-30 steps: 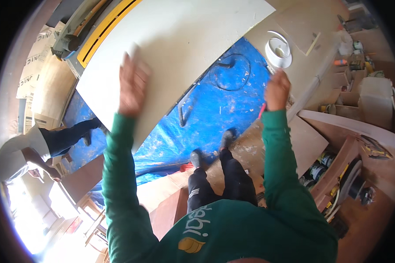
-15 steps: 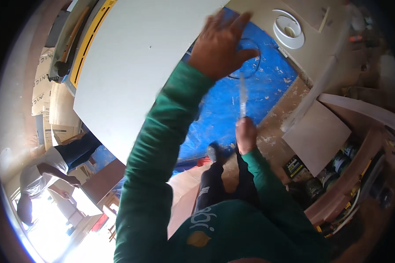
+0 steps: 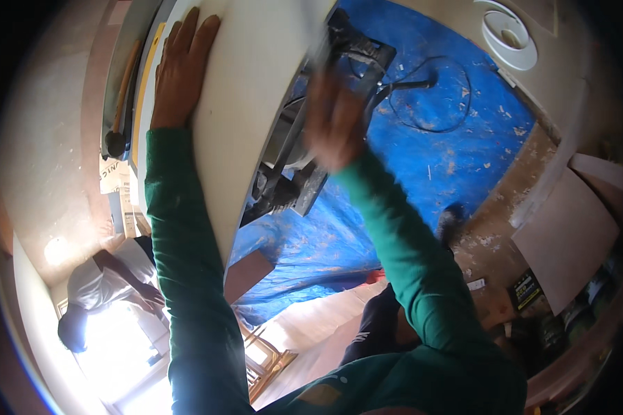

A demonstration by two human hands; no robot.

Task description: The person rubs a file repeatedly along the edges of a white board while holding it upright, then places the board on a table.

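Observation:
My left hand [image 3: 181,72] lies flat on a large white board [image 3: 249,90], near its left long edge, fingers stretched out. At the opposite edge of the board, my right hand [image 3: 336,124] is closed and smeared by motion. A narrow, pale blade-like tool [image 3: 317,48] sticks out beyond that fist, along the board's edge; its exact kind is too blurred to tell. Beneath and beside the board's right edge shows a black stand [image 3: 308,190] with dark metal parts, partly hidden by my right hand and the board.
A blue sheet [image 3: 422,166] with pale scraps covers the floor, a black cable [image 3: 457,128] looped on it. White round parts [image 3: 509,31] lie at the far right. A long-handled mallet [image 3: 115,142] rests left of the board. Another person [image 3: 104,283] bends at lower left; brown panels [image 3: 567,235] lean at right.
My left hand has come down from the air onto the left side of the board. The right hand has risen with the blade-like tool to the board's edge. The view has shifted, exposing the black stand.

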